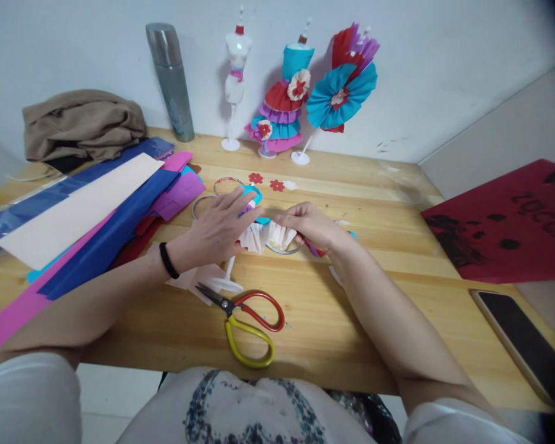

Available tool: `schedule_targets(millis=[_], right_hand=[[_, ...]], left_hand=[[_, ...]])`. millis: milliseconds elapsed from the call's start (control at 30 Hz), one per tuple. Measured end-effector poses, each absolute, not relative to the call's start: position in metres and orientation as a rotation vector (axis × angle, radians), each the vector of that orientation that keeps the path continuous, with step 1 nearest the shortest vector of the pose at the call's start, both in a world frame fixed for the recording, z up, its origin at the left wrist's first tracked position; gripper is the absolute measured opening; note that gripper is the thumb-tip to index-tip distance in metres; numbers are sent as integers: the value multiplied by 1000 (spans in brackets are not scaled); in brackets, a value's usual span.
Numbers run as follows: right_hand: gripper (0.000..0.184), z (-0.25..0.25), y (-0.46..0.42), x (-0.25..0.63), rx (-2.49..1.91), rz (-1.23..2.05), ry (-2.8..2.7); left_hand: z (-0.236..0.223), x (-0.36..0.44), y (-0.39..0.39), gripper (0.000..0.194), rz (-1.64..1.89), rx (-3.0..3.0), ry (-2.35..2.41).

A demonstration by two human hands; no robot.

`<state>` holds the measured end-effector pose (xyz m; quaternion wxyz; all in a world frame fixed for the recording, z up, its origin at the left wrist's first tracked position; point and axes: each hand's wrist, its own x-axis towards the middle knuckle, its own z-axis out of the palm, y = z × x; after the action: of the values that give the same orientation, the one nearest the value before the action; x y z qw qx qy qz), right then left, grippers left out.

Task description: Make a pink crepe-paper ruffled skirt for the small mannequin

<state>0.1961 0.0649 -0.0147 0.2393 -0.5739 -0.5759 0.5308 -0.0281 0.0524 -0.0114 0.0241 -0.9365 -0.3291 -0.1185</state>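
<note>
My left hand (215, 225) lies over a small dress-form mannequin, fingers stretched out, its palm hiding much of the figure. Blue paper (252, 194) and a bit of purple show at the mannequin's top, and its white stand (226, 283) shows below. With thumb and fingers closed, my right hand (312, 225) pinches the end of a cream pleated crepe paper strip (281, 235). The strip runs left toward the mannequin, under my left fingers. Beneath the right hand sits part of a ring-shaped tape roll (284, 249).
Scissors (230, 308) with red and yellow handles lie near the front edge. Coloured paper sheets (87, 213) pile up at left. Behind stand a flask (171, 80), a bare mannequin (237, 68) and two dressed ones (282, 98). Red paper flowers (256, 178), a phone (513, 333) and a red bag (504, 222) are also there.
</note>
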Motion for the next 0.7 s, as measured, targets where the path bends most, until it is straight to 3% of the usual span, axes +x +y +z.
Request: schedule_targets(millis=[267,533,700], right_hand=[[32,-15,64,195,-1502,1495,-1533],[33,-21,66,198,-1470,1496,-1559],[33,-16,64,196,-1480,1498,-1549]], left_hand=[[-14,-28,51,55,-400,-2877,-956],[-8,-36,65,43,-777,-2911,-943],[6,-48,60,55,-485,-3023,-868]])
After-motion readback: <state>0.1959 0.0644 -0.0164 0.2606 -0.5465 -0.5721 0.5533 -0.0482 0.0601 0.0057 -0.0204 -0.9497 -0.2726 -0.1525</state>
